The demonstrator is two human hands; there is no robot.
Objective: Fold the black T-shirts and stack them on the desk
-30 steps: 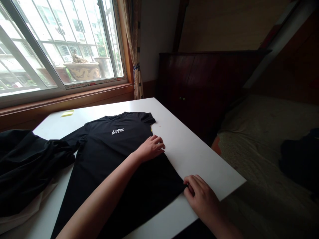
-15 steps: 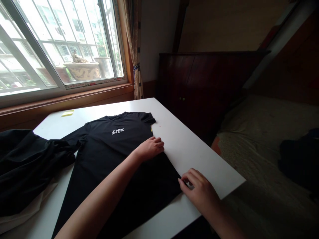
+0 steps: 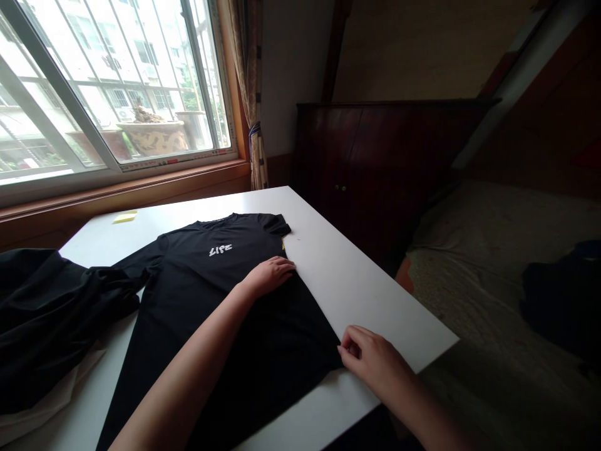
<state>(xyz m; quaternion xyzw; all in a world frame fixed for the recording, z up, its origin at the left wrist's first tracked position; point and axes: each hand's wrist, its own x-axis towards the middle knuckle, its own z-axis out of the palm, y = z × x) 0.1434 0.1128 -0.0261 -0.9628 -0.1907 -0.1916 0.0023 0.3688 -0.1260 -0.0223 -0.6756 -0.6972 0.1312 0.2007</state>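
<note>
A black T-shirt (image 3: 188, 300) with a white print on its chest lies spread on a white table (image 3: 357, 282), its collar towards the window. Reaching across it, my left hand (image 3: 271, 274) rests flat on the shirt near its right side edge, fingers stretched out over the seam. My right hand (image 3: 364, 351) pinches the hem corner of the same shirt between thumb and fingers, at the lower right. A small yellow mark shows at the side seam below the far sleeve.
Dark crumpled clothing (image 3: 42, 313) is heaped at the table's left, over a pale cloth. A yellow paper (image 3: 124, 217) lies near the window (image 3: 141, 81). Beyond the table stand a dark red cabinet (image 3: 357, 163) and, to the right, a covered bed-like surface (image 3: 469, 269).
My left hand has gone from bunched fingers at the shirt's side edge to lying flatter, slightly further left. My right hand still pinches the hem corner.
</note>
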